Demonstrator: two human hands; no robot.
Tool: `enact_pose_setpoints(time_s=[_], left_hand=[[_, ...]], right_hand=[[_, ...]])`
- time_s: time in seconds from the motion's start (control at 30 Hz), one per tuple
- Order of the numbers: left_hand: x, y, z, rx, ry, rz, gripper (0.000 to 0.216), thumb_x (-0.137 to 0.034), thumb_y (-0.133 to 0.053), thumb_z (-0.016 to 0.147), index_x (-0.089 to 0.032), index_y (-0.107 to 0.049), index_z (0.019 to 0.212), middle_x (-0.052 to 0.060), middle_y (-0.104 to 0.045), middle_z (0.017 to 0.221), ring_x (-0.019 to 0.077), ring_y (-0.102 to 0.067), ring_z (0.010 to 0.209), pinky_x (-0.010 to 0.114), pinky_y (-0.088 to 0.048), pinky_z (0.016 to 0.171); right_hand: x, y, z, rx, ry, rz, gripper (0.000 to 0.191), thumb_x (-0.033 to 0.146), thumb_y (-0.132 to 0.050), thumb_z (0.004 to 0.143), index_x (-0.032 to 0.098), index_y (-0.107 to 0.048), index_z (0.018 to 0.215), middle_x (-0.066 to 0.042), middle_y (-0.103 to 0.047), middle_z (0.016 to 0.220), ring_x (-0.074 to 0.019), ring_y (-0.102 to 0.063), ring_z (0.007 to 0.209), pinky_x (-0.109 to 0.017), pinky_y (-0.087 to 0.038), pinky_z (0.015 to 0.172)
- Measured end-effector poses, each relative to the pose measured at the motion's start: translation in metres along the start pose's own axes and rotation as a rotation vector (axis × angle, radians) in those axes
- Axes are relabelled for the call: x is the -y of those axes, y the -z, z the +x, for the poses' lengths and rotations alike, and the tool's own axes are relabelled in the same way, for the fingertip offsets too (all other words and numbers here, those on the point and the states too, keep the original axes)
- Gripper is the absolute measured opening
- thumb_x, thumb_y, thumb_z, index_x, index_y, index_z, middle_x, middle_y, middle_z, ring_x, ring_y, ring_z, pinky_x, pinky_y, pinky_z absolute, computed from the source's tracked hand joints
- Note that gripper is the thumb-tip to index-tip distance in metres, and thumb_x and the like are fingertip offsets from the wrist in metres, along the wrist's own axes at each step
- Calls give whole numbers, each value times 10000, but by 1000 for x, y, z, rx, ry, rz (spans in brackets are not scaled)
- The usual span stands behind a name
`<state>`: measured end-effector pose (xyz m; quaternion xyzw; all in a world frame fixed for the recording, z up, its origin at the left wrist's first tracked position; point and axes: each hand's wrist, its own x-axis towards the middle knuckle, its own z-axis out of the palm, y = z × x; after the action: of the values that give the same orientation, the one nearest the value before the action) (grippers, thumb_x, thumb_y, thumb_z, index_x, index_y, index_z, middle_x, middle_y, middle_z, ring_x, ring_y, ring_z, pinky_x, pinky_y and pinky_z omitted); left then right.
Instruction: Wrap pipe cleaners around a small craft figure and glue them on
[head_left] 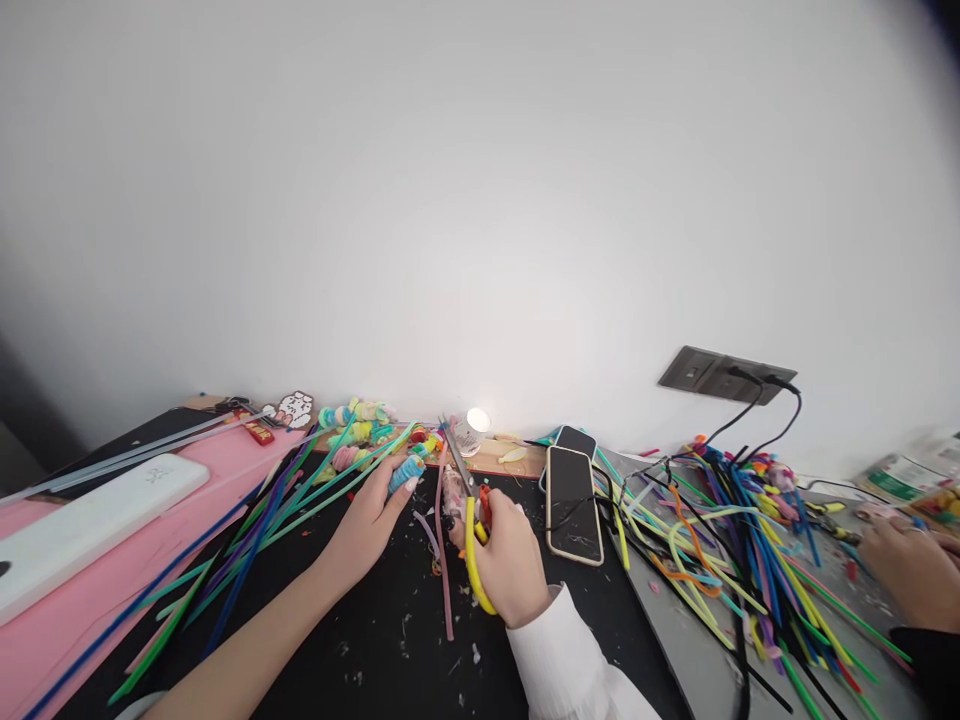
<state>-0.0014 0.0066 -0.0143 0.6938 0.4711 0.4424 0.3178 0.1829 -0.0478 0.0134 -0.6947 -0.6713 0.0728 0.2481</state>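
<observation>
Nearest the camera, a bare forearm [277, 620] and a white sleeve [562, 650] reach in from the bottom of the view over a black mat [375, 655], whose right edge slants against a grey table top [645, 600]. The left hand [367, 515] pinches a fuzzy blue coil [406, 476] between thumb and fingers above the mat's far part, its end left poking out, perhaps to keep it in sight. The right hand [511, 550] has its fingers curled round yellow-handled scissors [470, 530], blades toward the far edge, seemingly angled that way to stay off both hands.

Beside the blade tips, at the far edge, stands a white cup [474, 430] with a bright top (flame or lamp, I cannot tell), probably put there for easy reach. A pale-framed phone [574, 510] lies along the mat's right edge, overlapping a blue-edged phone [577, 440], likely so the hands have room. A pink stem [445, 580] lies just left of the right hand.

The right fingertips and much of the grip are hidden, and whether the blades are parted is hard to make out. The left fingers cover part of the coil. At the right border another person's hand [904, 565] is cut off, its hold unclear; a white oblong device [105, 530] on a pink sheet [232, 490] runs out past the left border
</observation>
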Motion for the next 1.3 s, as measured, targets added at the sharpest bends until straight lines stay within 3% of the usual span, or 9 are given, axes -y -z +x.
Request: enact_pose_setpoints(time_s=[0.13,0.27,0.77,1.03,1.3], left_hand=[[-2,1,-2,-11,-4,-50,393,-417,-385,948,-244,-479,1287,84,-494,1413,258,-400,1352,462,-297,1132],[-2,2,-2,-14,-23,-64,377,-399,-372,956,-242,-491,1278,78,-505,1385,253,-404,1338,451,-302,1130],[-5,4,-1,51,-138,66,232,-357,-368,960,-227,-507,1092,69,-549,1051,250,-515,1094,441,-414,1001],[5,1,0,41,-137,49,303,-350,-376,960,-249,-480,1225,83,-528,1250,265,-433,1276,450,-357,1082],[1,4,-1,36,-119,10,295,-367,-383,952,-274,-501,1207,82,-537,1225,284,-428,1281,510,-340,1093]], right_hand=[[-2,1,-1,-2,8,19,208,341,-605,797,201,-486,894,-55,-621,916,-211,-606,783,-259,-332,586],[1,1,-2,48,49,-26,207,356,-615,798,198,-508,877,-42,-616,901,-211,-603,777,-262,-299,578],[0,5,0,109,86,-15,224,376,-685,782,173,-589,787,-26,-629,793,-179,-579,746,-248,-287,599],[-4,1,3,110,88,28,274,362,-713,772,171,-564,644,19,-573,641,-118,-496,607,-222,-277,562],[-3,3,4,-11,67,56,235,324,-596,821,196,-473,667,18,-534,643,-139,-489,606,-241,-282,567]])
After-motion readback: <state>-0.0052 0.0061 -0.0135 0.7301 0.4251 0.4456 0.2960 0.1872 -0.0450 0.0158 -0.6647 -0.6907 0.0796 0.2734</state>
